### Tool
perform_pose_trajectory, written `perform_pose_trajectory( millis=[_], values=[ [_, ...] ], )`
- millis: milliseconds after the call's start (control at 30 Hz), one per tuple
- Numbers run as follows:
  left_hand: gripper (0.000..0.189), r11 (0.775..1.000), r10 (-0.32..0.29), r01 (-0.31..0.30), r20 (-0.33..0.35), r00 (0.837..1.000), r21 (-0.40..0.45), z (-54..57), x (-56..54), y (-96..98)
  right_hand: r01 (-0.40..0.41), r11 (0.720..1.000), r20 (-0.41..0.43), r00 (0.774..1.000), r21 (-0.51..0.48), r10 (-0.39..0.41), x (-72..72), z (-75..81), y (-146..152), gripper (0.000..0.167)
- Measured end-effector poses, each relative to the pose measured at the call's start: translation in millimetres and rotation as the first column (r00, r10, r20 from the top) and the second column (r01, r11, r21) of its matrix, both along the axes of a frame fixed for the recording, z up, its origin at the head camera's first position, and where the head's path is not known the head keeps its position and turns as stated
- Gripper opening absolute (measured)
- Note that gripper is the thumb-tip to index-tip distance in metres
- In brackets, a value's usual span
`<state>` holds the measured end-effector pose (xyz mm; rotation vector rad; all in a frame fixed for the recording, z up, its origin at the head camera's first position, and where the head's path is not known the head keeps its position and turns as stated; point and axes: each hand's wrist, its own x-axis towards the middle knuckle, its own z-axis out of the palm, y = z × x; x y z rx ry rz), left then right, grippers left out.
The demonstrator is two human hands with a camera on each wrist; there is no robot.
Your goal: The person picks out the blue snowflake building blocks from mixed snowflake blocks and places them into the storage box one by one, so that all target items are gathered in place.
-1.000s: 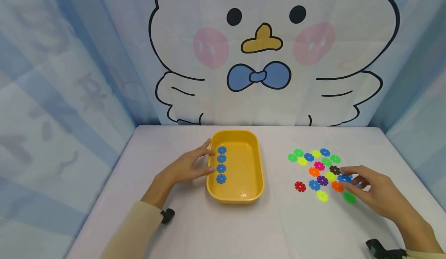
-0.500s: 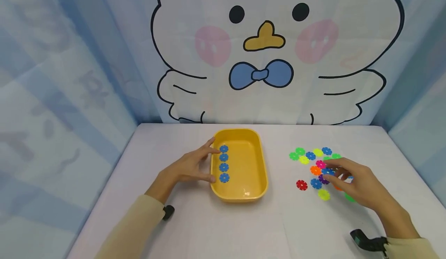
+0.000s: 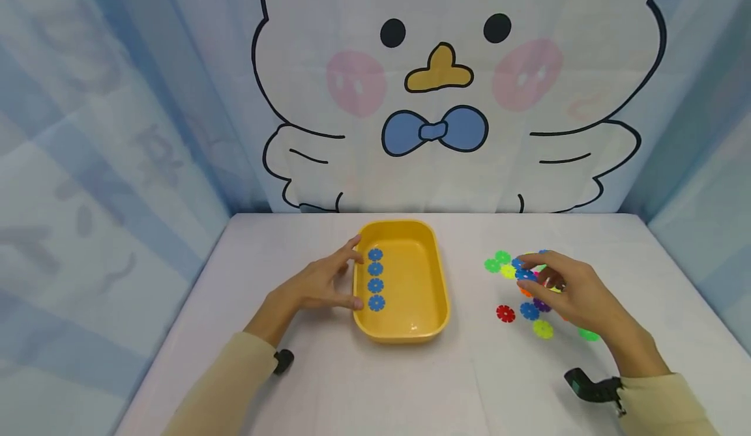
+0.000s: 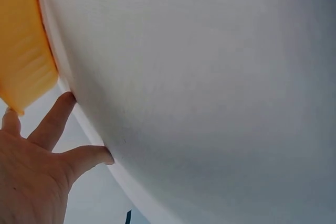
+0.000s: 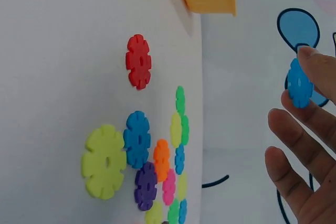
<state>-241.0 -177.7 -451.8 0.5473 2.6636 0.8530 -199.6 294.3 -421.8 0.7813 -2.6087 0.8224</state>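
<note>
Over on the left, the left hand (image 3: 319,286) is resting with its grip loose and spread, fingers and thumb touching the left rim of the yellow tray (image 3: 416,279). Inside, four blue discs (image 3: 375,285) are lying in a column along that same side! Moving across the table (image 3: 434,390), a red disc (image 3: 506,313) is sitting just left of a loose cluster of coloured discs (image 3: 529,311). Now the right hand (image 3: 577,292): its grip is pinching a blue flower-shaped disc (image 3: 525,274) between thumb and forefinger, holding it above the table, partly covering the cluster
</note>
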Motion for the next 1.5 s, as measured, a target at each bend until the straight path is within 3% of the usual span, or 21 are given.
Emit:
perform_pose_trajectory(
  millis=[267, 433, 567, 767, 900, 1033, 1500],
  values=[
    [0.089, 1.0, 0.012, -0.012, 0.02, 1.0, -0.005, -2.5, 1.6, -1.5, -0.039, 0.999, 0.037, 0.999, -0.027, 0.04, -7.8, 7.9, -19.1, 0.05],
    [0.104, 1.0, 0.021, -0.021, 0.016, 1.0, -0.001, -3.5, 2.1, -0.9, -0.013, 0.999, 0.079, 0.997, -0.031, 0.016, -10.5, 8.0, -31.4, 0.048],
    [0.114, 0.999, 0.033, -0.033, 0.024, 0.999, 0.003, -3.1, 3.1, -0.2, -0.019, 0.999, 0.062, 0.998, -0.044, 0.022, -13.7, 8.9, -41.4, 0.047],
    [0.11, 0.999, 0.038, -0.038, 0.033, 0.999, 0.01, -0.6, 4.2, 0.7, -0.033, 0.998, 0.043, 0.998, -0.045, 0.035, -18.1, 10.8, -55.6, 0.047],
    [0.118, 0.999, 0.036, -0.036, 0.033, 0.999, 0.015, -0.7, 4.5, 1.2, -0.033, 0.998, 0.055, 0.998, -0.048, 0.035, -19.7, 12.1, -63.8, 0.046],
    [0.113, 0.999, 0.041, -0.041, 0.027, 0.999, 0.011, -0.5, 3.4, 1.1, -0.033, 0.998, 0.081, 0.996, -0.06, 0.038, -21.1, 12.8, -72.5, 0.046],
    [0.118, 0.998, 0.053, -0.054, 0.042, 0.998, 0.032, -1.3, 3.7, 1.1, -0.144, 0.978, 0.1, 0.982, -0.149, 0.16, -25.5, 9.8, -98.0, 0.046]
  ],
)
